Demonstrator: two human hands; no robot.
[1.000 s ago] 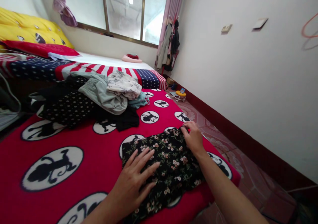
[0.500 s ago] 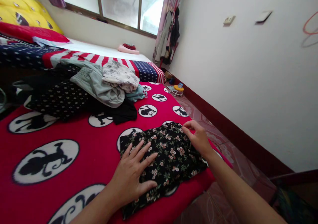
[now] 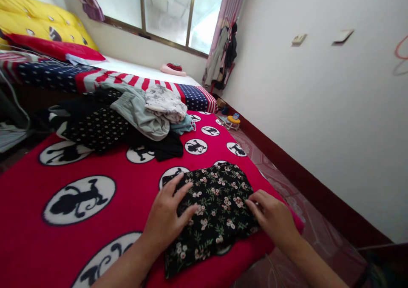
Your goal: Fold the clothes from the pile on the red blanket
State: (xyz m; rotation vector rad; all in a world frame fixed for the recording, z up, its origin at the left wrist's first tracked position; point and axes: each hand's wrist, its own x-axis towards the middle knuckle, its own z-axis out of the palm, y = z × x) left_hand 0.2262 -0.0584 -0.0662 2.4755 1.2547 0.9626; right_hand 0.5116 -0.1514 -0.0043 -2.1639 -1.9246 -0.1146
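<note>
A folded black garment with pink flowers (image 3: 219, 203) lies flat near the front right edge of the red blanket; its exact kind does not show. My left hand (image 3: 168, 211) is over its left side, fingers spread and thumb pointing right across the cloth. At the garment's right edge, my right hand (image 3: 276, 218) has its thumb and fingers curled together, pinching the border of the cloth. The fingertips there partly cover that edge.
A pile of clothes, with a grey-green garment (image 3: 140, 113) and black dotted cloth (image 3: 98, 130), lies on the monkey-print red blanket (image 3: 134, 211). Behind it is a bed with a stars-and-stripes cover (image 3: 117, 78). A yellow stool (image 3: 233, 120) stands by the white wall at right.
My right hand has moved from the garment's upper right corner down along its right edge. My left hand has shifted slightly, its fingers less flat. The camera view has shifted a little.
</note>
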